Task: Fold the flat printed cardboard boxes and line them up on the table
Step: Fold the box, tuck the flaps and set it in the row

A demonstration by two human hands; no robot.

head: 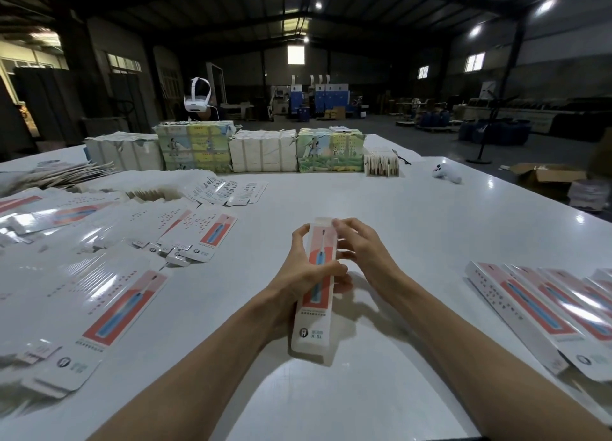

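Your left hand (304, 275) grips the toothbrush box (313, 334) round its middle, so hold it square. With your right hand (361, 245), which pinches the end just beyond the left, tuck the top flap (323, 222) fully in.

Both my bare forearms reach forward from the bottom of the view and meet in the middle. My left hand (306, 268) wraps the narrow box (314, 324) from its left side, thumb laid across the front. My right hand (362, 247) sits just beside it, fingertips (341, 225) curled onto the box's upper right edge.
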